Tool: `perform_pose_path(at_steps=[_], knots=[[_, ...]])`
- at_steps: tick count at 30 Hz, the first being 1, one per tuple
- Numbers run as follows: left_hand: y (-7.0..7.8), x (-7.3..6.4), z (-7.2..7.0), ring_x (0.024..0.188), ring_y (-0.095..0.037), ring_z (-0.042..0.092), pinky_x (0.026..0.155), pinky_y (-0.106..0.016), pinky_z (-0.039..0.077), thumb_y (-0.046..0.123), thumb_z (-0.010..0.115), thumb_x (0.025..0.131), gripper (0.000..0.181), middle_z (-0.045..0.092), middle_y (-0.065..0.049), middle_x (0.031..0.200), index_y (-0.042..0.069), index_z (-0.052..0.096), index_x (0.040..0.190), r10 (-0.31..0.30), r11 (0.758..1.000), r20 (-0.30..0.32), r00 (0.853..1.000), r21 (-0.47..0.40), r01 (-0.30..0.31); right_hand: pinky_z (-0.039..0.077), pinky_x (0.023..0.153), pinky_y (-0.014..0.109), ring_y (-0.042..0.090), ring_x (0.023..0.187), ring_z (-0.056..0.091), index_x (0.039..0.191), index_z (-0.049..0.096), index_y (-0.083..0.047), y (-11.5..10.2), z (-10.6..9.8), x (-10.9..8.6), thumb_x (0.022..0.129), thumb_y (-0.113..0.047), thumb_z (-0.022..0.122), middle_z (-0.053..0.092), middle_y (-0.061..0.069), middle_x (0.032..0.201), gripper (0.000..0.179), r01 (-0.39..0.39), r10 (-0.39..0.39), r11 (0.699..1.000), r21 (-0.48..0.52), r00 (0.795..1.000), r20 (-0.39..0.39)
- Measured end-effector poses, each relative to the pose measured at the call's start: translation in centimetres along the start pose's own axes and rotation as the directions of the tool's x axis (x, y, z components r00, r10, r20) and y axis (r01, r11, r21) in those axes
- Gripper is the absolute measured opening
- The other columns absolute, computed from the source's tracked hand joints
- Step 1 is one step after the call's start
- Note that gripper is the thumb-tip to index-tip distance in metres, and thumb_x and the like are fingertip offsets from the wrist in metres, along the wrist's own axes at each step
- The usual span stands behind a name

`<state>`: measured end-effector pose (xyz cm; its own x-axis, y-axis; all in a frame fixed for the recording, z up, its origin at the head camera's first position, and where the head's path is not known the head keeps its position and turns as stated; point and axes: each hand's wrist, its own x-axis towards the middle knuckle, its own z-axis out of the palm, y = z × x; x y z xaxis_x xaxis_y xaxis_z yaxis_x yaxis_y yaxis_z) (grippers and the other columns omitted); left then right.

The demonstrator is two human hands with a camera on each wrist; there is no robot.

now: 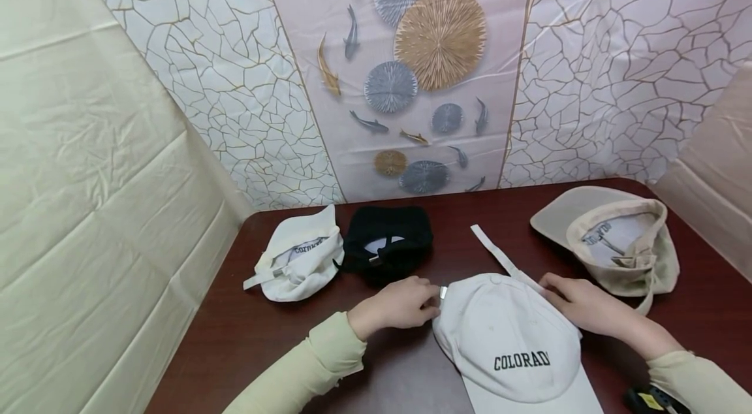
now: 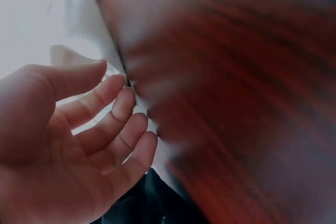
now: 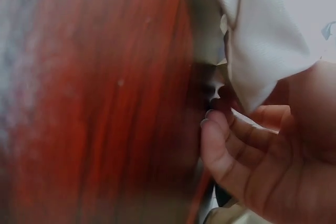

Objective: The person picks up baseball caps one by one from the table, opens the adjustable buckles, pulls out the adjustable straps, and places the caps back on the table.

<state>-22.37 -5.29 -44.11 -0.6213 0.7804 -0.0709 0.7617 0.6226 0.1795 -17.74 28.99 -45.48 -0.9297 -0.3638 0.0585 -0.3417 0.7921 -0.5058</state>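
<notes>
A white baseball cap (image 1: pixel 505 335) with "COLORAD" and a partly hidden last letter lies crown up on the table, brim toward me. At its left edge, by a metal buckle (image 1: pixel 443 292), my left hand (image 1: pixel 405 303) rests with loosely bent fingers. In the left wrist view no fabric shows between that thumb and the fingers. My right hand (image 1: pixel 587 306) holds the cap's right edge near the loose strap (image 1: pixel 496 251). In the right wrist view the cap's fabric (image 3: pixel 262 45) passes between the thumb and fingers; the exact contact is partly hidden.
Behind my left hand lie another white cap (image 1: pixel 302 257) and a black cap (image 1: pixel 388 241). A beige cap (image 1: pixel 623 241) sits at the right, opening toward me. A dark object with a yellow label (image 1: pixel 651 399) is by my right sleeve. Patterned cloth hangs behind the dark red table (image 1: pixel 235 342).
</notes>
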Motion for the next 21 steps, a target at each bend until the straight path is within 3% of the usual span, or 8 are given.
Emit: perform_pose_path(at_steps=[4,10,15,18,21], knots=[[-0.3,0.5,-0.6,0.073,-0.004,0.051,0.064,-0.016,0.041,0.023,0.064,0.100,0.007,0.053,0.008,0.081,0.018,0.065,0.096,0.029,0.998,0.022,0.999,-0.049,-0.028,0.044,0.062,0.033,0.009,0.068,0.053,0.100,0.062,-0.008,-0.4,-0.2,-0.8,0.103,-0.013,0.056,0.059,-0.007,0.076,0.008,-0.067,0.062,0.996,-0.066,0.995,-0.076],[-0.4,1.8,-3.0,0.086,-0.003,0.057,0.076,-0.016,0.045,0.015,0.056,0.104,0.016,0.065,0.003,0.106,0.013,0.066,0.117,0.095,0.988,0.004,0.996,-0.125,-0.093,0.038,0.055,0.032,0.008,0.059,0.044,0.093,0.059,-0.012,-2.7,-0.9,-3.4,0.098,-0.012,0.064,0.047,-0.008,0.065,0.008,-0.099,0.060,0.984,-0.147,0.967,-0.250],[0.7,3.4,-5.1,0.102,-0.007,0.059,0.088,-0.017,0.045,0.020,0.054,0.105,0.030,0.063,-0.003,0.122,0.010,0.060,0.132,0.138,0.980,-0.068,0.988,-0.134,-0.146,0.039,0.055,0.028,-0.003,0.066,0.043,0.090,0.058,-0.025,-5.5,-0.2,-5.7,0.086,-0.011,0.079,0.048,-0.018,0.076,0.025,0.025,-0.095,0.980,-0.199,0.931,-0.353],[1.6,4.3,-5.6,0.117,-0.009,0.056,0.099,-0.018,0.041,0.024,0.055,0.105,0.037,0.060,-0.003,0.131,0.011,0.056,0.139,0.182,0.974,-0.072,0.981,-0.125,-0.190,0.040,0.056,0.025,-0.007,0.069,0.043,0.090,0.057,-0.029,-6.7,0.5,-6.7,0.086,-0.018,0.081,0.046,-0.023,0.083,0.026,0.124,-0.178,0.974,-0.191,0.938,-0.299],[2.6,5.3,-5.5,0.124,-0.007,0.052,0.102,-0.015,0.036,0.027,0.059,0.103,0.042,0.056,0.000,0.137,0.015,0.054,0.142,0.231,0.966,-0.034,0.972,-0.109,-0.233,0.039,0.055,0.023,-0.009,0.071,0.043,0.093,0.060,-0.029,-7.3,1.4,-7.3,0.088,-0.026,0.080,0.047,-0.024,0.089,0.021,0.235,-0.274,0.952,-0.197,0.940,-0.203]])
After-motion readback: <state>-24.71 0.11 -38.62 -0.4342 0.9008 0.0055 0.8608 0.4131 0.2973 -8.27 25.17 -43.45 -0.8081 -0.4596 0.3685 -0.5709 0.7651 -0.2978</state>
